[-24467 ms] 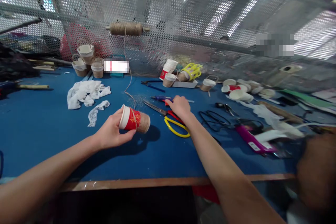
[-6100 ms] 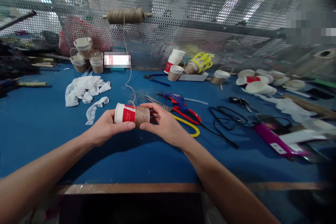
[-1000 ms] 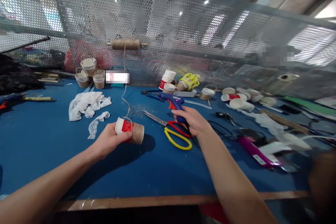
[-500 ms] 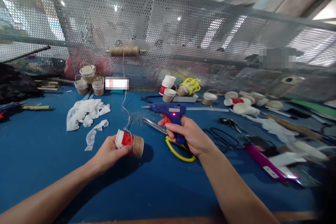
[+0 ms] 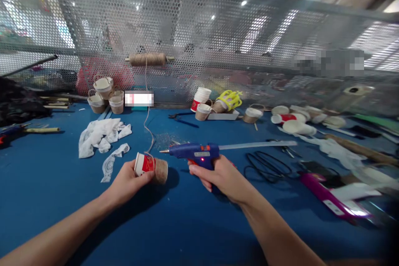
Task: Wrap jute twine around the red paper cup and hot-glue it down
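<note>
My left hand [image 5: 129,181] is closed around a paper cup [image 5: 145,165] tipped on its side. Its white rim points left, a red printed band shows, and the end toward the right is wrapped in twine [image 5: 161,170]. A strand [image 5: 145,122] runs from the cup up to a twine spool [image 5: 147,59]. My right hand [image 5: 222,176] grips a blue glue gun [image 5: 193,151] by its handle, fingers at the orange trigger. A red light glows on the gun. Its nozzle points left, just above and apart from the cup, and a long glue stick [image 5: 258,145] sticks out behind.
White lace [image 5: 99,135] lies left. Twine-covered little buckets [image 5: 116,103] stand at the back, near pliers [image 5: 187,121] and a yellow plastic piece [image 5: 230,99]. A black cable [image 5: 266,166], a purple tool [image 5: 324,195] and loose cups [image 5: 299,128] occupy the right. A perforated metal screen [image 5: 202,37] rises behind.
The glue gun has moved down and left, toward the cup, and turned more level. The yellow-handled scissors seen beneath my right hand no longer show. The cup has barely moved.
</note>
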The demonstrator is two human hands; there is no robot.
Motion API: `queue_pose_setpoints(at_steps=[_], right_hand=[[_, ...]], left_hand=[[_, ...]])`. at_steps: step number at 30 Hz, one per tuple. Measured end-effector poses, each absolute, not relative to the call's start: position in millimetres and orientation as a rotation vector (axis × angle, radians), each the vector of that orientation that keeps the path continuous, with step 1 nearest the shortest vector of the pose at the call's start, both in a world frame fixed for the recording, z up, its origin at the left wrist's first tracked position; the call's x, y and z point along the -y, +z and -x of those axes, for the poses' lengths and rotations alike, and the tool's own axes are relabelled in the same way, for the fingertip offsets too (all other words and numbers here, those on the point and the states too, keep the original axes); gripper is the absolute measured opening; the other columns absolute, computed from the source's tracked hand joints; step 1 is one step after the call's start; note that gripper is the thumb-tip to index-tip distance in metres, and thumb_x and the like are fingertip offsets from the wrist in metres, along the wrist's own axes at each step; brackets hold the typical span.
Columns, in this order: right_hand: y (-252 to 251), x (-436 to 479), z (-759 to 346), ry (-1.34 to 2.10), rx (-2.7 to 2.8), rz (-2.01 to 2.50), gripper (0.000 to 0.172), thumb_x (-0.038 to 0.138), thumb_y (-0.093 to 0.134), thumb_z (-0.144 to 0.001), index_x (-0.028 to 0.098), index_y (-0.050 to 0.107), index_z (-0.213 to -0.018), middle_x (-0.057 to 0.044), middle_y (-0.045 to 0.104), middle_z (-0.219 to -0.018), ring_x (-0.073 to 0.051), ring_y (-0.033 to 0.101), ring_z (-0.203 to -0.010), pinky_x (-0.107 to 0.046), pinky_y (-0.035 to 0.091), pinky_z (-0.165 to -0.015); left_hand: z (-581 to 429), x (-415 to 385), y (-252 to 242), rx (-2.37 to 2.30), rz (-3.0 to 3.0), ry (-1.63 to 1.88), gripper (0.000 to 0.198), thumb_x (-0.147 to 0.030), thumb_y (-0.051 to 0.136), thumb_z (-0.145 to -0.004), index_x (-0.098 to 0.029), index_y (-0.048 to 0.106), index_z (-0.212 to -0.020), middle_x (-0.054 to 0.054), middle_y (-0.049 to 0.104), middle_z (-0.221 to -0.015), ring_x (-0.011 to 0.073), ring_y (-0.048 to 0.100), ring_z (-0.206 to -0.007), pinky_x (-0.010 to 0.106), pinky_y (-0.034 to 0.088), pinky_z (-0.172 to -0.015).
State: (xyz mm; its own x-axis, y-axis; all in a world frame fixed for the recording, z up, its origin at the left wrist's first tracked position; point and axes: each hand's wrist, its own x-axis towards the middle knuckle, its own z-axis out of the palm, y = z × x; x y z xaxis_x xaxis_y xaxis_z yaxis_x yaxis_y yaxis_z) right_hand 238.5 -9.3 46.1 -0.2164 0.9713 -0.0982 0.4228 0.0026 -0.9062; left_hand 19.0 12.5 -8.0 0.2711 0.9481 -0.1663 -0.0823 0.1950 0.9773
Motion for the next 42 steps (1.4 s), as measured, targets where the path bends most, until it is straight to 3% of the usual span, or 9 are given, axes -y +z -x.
queue_pose_setpoints(at_steps=[6, 10, 16, 24, 28, 42], right_hand=[[52.4, 22.7, -238.2, 0.977, 1.873, 1.545, 0.028, 0.041, 0.054, -0.077, 0.02, 0.048, -0.06, 0.006, 0.044, -0.041, -0.009, 0.043, -0.039, -0.023, 0.037, -0.043], [48.1, 24.0, -238.5, 0.884, 1.951, 1.538, 0.03, 0.04, 0.055, -0.077, 0.022, 0.046, -0.055, 0.006, 0.043, -0.04, -0.009, 0.041, -0.038, -0.023, 0.036, -0.041], [46.1, 24.4, -237.0, 0.619, 2.125, 1.503, 0.022, 0.036, 0.054, -0.077, 0.022, 0.052, -0.06, 0.004, 0.052, -0.051, -0.012, 0.046, -0.049, -0.025, 0.04, -0.051], [42.3, 27.5, -236.0, 0.541, 2.059, 1.761, 0.023, 0.045, 0.055, -0.071, 0.023, 0.063, -0.074, -0.004, 0.066, -0.073, -0.024, 0.061, -0.071, -0.033, 0.047, -0.061], [41.6, 29.1, -235.4, 0.496, 2.041, 1.876, 0.029, 0.049, 0.056, -0.068, 0.023, 0.065, -0.077, -0.007, 0.067, -0.074, -0.026, 0.062, -0.069, -0.036, 0.047, -0.058], [42.4, 30.6, -232.0, 0.414, 2.195, 1.685, 0.015, 0.035, 0.055, -0.072, 0.022, 0.062, -0.074, -0.009, 0.066, -0.074, -0.025, 0.062, -0.07, -0.036, 0.048, -0.063]], left_hand=[[-18.7, -10.6, -7.1, -1.024, -1.165, 0.985, 0.018, -0.02, 0.071, -0.056, -0.012, 0.064, -0.071, 0.003, 0.065, -0.065, 0.0128, 0.056, -0.058, 0.022, 0.047, -0.06], [-18.4, -8.4, -5.0, -0.997, -1.224, 0.99, 0.021, -0.02, 0.07, -0.057, -0.012, 0.065, -0.075, 0.003, 0.067, -0.069, 0.0137, 0.057, -0.061, 0.021, 0.047, -0.06], [-15.9, -6.8, -5.5, -0.993, -1.378, 0.953, 0.029, -0.025, 0.065, -0.064, -0.008, 0.064, -0.088, 0.006, 0.067, -0.076, 0.0144, 0.058, -0.065, 0.024, 0.048, -0.063], [-14.1, -6.0, -5.8, -0.936, -1.4, 0.916, 0.025, -0.022, 0.065, -0.068, -0.009, 0.067, -0.09, 0.007, 0.07, -0.08, 0.0152, 0.061, -0.067, 0.024, 0.049, -0.065], [-15.4, -5.1, -3.3, -0.893, -1.366, 0.957, 0.023, -0.018, 0.065, -0.067, -0.013, 0.069, -0.089, 0.005, 0.071, -0.079, 0.0147, 0.061, -0.065, 0.022, 0.049, -0.064], [-16.3, -7.2, -2.0, -0.944, -1.329, 0.936, 0.027, -0.021, 0.065, -0.065, -0.01, 0.068, -0.09, 0.006, 0.072, -0.08, 0.0159, 0.064, -0.069, 0.023, 0.051, -0.067]])
